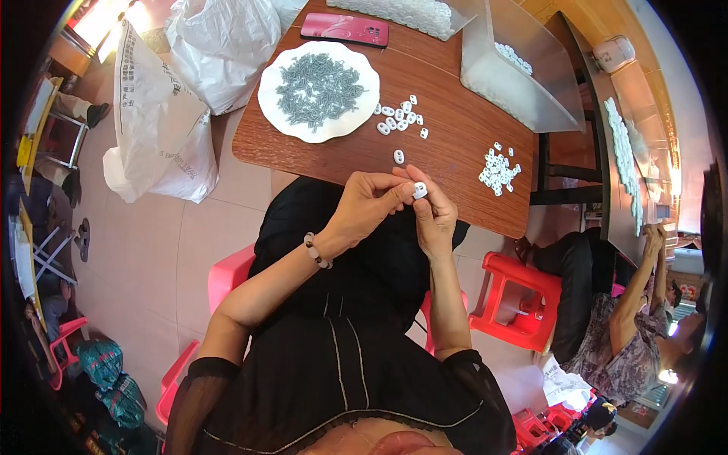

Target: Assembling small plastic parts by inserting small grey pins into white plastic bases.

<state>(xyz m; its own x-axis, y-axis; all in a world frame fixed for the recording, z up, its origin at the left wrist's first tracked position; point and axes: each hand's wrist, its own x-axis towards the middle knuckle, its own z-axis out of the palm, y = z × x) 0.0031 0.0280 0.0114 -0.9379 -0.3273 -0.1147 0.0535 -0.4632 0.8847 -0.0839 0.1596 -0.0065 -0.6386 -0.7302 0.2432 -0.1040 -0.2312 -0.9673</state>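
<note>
Over the near edge of the wooden table, a small white cord lock point(420, 190) with dark holes is held between my two hands. My left hand point(365, 206) pinches at it from the left, thumb and forefinger closed. My right hand point(437, 220) grips it from the right between thumb and fingers. Just beyond my fingertips lies a single white two-hole piece point(399, 156). Several similar pieces point(390, 121) are scattered beside a scalloped white plate point(271, 114), which bears a ring of small metal springs point(318, 87). A heap of smaller white parts point(497, 173) lies to the right.
A pink phone point(345, 29) lies at the table's far left. Translucent bins point(523, 87) of white parts stand at the back right. White sacks point(171, 144) sit on the floor at left, a red stool point(519, 299) at right. Another person point(626, 345) works at a neighbouring table.
</note>
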